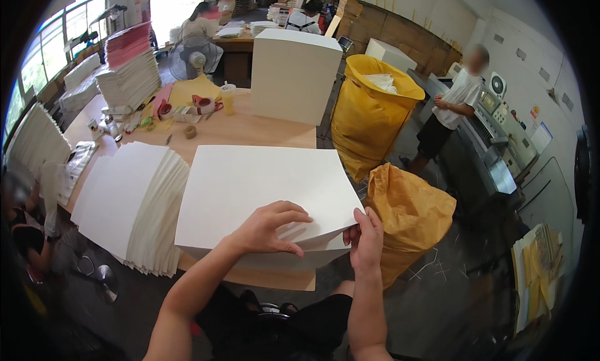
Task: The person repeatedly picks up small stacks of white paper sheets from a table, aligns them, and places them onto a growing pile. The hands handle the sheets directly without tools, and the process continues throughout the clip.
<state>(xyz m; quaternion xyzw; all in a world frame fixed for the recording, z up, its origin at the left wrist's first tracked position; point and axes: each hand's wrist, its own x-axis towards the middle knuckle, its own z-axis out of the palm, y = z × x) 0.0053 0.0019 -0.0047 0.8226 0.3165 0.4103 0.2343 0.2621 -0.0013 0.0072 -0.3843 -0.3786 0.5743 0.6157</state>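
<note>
White paper makes up the thick squared stack [262, 183] at the front of the wooden table [278, 133], directly before the person. Taking its middle as the clock's centre, the right hand [365, 239] is at four o'clock, thumb above and fingers below, pinching the near corner, where upper sheets part slightly from those beneath; how many it grips cannot be told. The left hand [269, 227] is at six o'clock over the top sheet, spread and curved, thumb well apart from the fingers, grasping nothing; whether it touches the paper is unclear.

Work on this stack seems to be partway: only the corner is parted, and most of the top lies flat. At nine o'clock a fanned pile [134, 195], its edges stepped, looks as though it is left to do. Between twelve and one, a tall block [297, 77] of white stands squared and is probably done, though nothing confirms that order.
</note>
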